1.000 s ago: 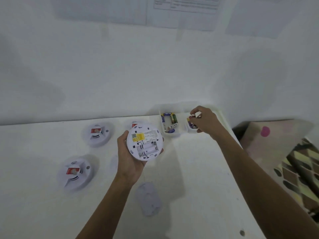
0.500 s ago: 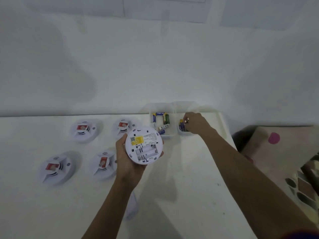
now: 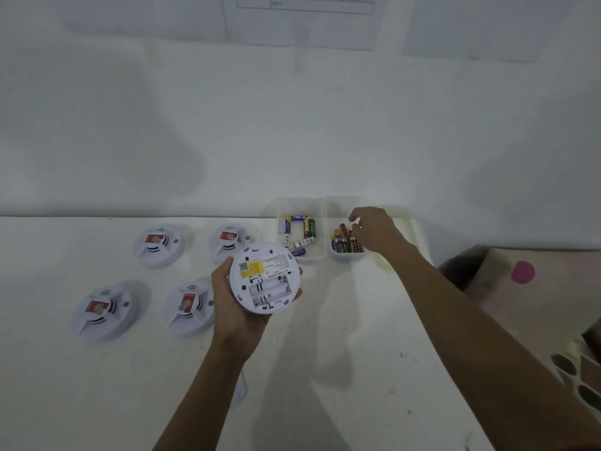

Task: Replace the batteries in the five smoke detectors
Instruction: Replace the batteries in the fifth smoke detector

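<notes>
**Holding an opened smoke detector above a white desk, other hand at a tub of batteries**

Head camera, looking down: the left hand (image 3: 237,307) is raised above the middle of the desk (image 3: 325,353). Its fingers and thumb are curled round the rim of a round white smoke detector (image 3: 265,281). The detector's back faces up, showing a yellow label and a battery bay with no cells in it.

The right hand (image 3: 374,232) hangs over the right tub (image 3: 344,258) near the desk's far right corner. Its fingers are bent above a cluster of red and dark batteries (image 3: 346,245). Whether they pinch one cannot be told.

Touching that tub on its left, the left tub (image 3: 310,259) holds loose cells (image 3: 300,236) in blue, green and white.

Four more units lie on the left half of the desk, each with a red sticker. They are the far-left detector (image 3: 159,244), far-middle detector (image 3: 229,240), near-left detector (image 3: 104,310) and near-middle detector (image 3: 188,307).

A printed sheet (image 3: 302,17) hangs on the pale wall beyond the far edge.
</notes>
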